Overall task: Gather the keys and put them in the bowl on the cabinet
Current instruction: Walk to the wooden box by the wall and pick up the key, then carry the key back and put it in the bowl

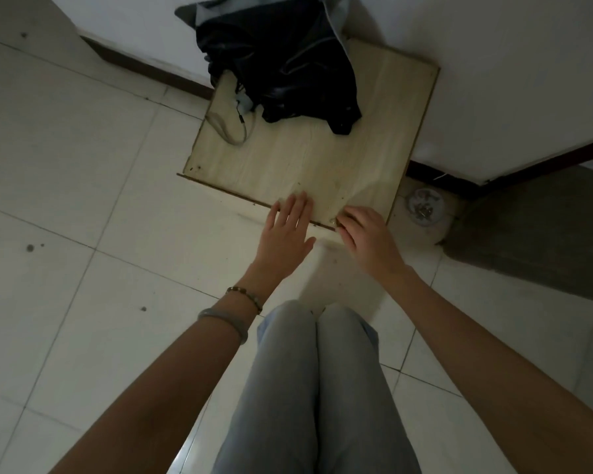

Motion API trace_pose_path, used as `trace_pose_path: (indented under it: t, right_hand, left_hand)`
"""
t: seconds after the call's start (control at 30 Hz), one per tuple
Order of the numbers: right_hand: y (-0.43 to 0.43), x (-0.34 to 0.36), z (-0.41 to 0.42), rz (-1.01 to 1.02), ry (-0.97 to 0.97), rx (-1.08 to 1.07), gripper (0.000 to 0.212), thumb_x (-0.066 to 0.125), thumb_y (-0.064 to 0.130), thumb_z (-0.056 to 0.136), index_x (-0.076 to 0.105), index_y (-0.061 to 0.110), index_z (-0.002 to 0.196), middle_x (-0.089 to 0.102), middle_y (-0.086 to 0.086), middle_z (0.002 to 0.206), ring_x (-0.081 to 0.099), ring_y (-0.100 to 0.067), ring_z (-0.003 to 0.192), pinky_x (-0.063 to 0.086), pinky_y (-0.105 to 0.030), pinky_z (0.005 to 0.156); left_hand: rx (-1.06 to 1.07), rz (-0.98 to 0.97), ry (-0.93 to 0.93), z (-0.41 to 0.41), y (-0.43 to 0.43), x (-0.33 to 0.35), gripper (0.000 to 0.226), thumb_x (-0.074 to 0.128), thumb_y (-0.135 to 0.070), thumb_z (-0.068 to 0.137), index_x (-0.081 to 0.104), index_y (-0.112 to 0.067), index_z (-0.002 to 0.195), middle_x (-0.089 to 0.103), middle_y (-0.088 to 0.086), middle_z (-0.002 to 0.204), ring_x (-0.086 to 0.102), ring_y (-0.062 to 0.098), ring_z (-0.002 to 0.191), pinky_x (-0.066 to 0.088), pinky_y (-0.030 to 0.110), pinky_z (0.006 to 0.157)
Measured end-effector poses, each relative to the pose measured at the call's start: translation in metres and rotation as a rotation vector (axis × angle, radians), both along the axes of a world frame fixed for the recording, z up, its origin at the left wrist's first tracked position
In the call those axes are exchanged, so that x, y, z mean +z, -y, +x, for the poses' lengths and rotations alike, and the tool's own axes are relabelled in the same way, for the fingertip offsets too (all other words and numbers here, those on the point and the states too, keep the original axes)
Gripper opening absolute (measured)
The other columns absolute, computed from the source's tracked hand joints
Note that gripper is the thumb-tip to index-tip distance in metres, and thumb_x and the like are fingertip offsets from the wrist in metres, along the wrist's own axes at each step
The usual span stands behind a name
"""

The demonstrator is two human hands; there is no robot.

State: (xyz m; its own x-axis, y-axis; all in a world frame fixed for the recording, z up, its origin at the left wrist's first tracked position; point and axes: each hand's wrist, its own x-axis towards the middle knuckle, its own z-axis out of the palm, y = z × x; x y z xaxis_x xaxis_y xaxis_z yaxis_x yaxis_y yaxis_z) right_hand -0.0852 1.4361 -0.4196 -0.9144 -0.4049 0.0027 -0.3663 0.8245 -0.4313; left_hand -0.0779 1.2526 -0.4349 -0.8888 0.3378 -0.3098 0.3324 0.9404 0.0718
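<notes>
My left hand (288, 227) lies flat with fingers apart, its fingertips on the front edge of the pale wooden cabinet top (288, 155), holding nothing. My right hand (363, 234) is beside it at the same edge, fingers curled down. A small pale glinting thing (332, 220) shows at its fingertips; whether it is a key or is gripped is too dim to tell. No bowl shows on the cabinet top. A round white dish-like thing (425, 206) with small metallic bits sits low to the right of the cabinet.
A black bag (281, 63) covers the back of the cabinet top, against the white wall. A grey strap loop (226, 128) lies at its left. Pale floor tiles (83, 200) surround the cabinet. My legs in light jeans (315, 388) are below.
</notes>
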Motion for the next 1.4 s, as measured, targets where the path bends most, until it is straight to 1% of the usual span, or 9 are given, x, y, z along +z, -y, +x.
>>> trace_pose_path:
  t: [0.13,0.33,0.43,0.47,0.63,0.73,0.83,1.0,1.4]
  right_hand:
    - [0.002,0.027,-0.004,-0.053,0.013,-0.015,0.011,0.06,-0.007,0.078,0.064,-0.003,0.088,0.068,-0.022,0.088,0.062,-0.037,0.084,0.05,-0.045,0.077]
    - [0.019,0.098,-0.003,-0.177,0.071,-0.036,0.012,0.055,-0.001,0.085,0.065,-0.002,0.092,0.07,-0.018,0.088,0.062,-0.032,0.083,0.049,-0.036,0.074]
    - [0.031,0.146,0.0,-0.372,0.215,-0.169,0.015,0.051,0.007,0.09,0.065,0.003,0.094,0.07,-0.007,0.086,0.061,-0.013,0.075,0.043,-0.005,0.069]
    - [0.035,0.162,0.0,-0.43,0.278,-0.222,0.015,0.051,0.008,0.09,0.065,0.005,0.094,0.068,-0.004,0.085,0.06,-0.01,0.074,0.042,-0.003,0.067]
    - [0.054,0.252,0.0,-0.652,0.581,-0.362,0.016,0.05,0.012,0.091,0.065,0.016,0.089,0.066,-0.005,0.089,0.067,-0.023,0.081,0.058,-0.033,0.07]
    - [0.07,0.309,0.007,-0.724,0.611,-0.26,0.015,0.052,0.009,0.09,0.066,0.013,0.088,0.066,-0.006,0.085,0.069,-0.021,0.076,0.06,-0.032,0.066]
    - [0.089,0.36,0.016,-0.756,0.652,-0.131,0.015,0.051,0.006,0.09,0.065,0.004,0.094,0.064,-0.008,0.082,0.068,-0.013,0.069,0.058,-0.023,0.061]
    - [0.118,0.423,0.033,-0.769,0.685,0.087,0.015,0.051,0.007,0.091,0.065,0.002,0.094,0.065,-0.007,0.08,0.067,-0.013,0.066,0.057,-0.02,0.056]
    - [0.192,0.474,0.062,-0.692,0.729,0.507,0.018,0.053,0.01,0.09,0.067,0.017,0.082,0.068,-0.005,0.081,0.069,-0.012,0.063,0.059,-0.025,0.057]
  left_hand:
    - [-0.012,-0.028,0.013,-0.001,0.0,0.018,0.069,0.036,-0.043,0.096,0.009,-0.004,0.145,0.014,0.015,0.154,0.013,0.029,0.141,0.009,0.045,0.116]
    - [-0.007,-0.049,-0.054,0.009,0.013,0.088,0.068,0.036,-0.044,0.096,0.011,-0.005,0.145,0.013,0.014,0.155,0.013,0.028,0.142,0.008,0.044,0.115]
    - [0.044,-0.056,-0.071,0.02,0.028,0.136,0.069,0.038,-0.044,0.095,0.011,-0.005,0.145,0.012,0.015,0.155,0.012,0.028,0.142,0.007,0.044,0.115]
    - [0.055,-0.062,-0.081,0.024,0.034,0.153,0.069,0.039,-0.044,0.095,0.011,-0.005,0.145,0.012,0.015,0.155,0.011,0.028,0.142,0.007,0.044,0.115]
    - [0.17,-0.097,-0.165,0.049,0.064,0.247,0.07,0.037,-0.046,0.095,0.008,-0.008,0.145,0.01,0.013,0.155,0.007,0.027,0.142,0.005,0.043,0.116]
    - [0.292,-0.101,-0.237,0.072,0.08,0.297,0.069,0.033,-0.047,0.095,0.005,-0.009,0.146,0.009,0.012,0.156,0.004,0.026,0.143,0.003,0.043,0.116]
    - [0.414,-0.11,-0.299,0.097,0.09,0.34,0.068,0.031,-0.047,0.095,0.005,-0.009,0.146,0.009,0.012,0.156,0.005,0.026,0.143,0.003,0.043,0.116]
    - [0.615,-0.102,-0.408,0.141,0.1,0.394,0.068,0.032,-0.046,0.095,0.007,-0.008,0.146,0.012,0.013,0.155,0.007,0.027,0.142,0.004,0.043,0.115]
    - [1.008,-0.154,-0.5,0.226,0.123,0.439,0.07,0.028,-0.049,0.095,-0.001,-0.01,0.146,0.003,0.01,0.156,-0.001,0.024,0.143,-0.002,0.04,0.115]
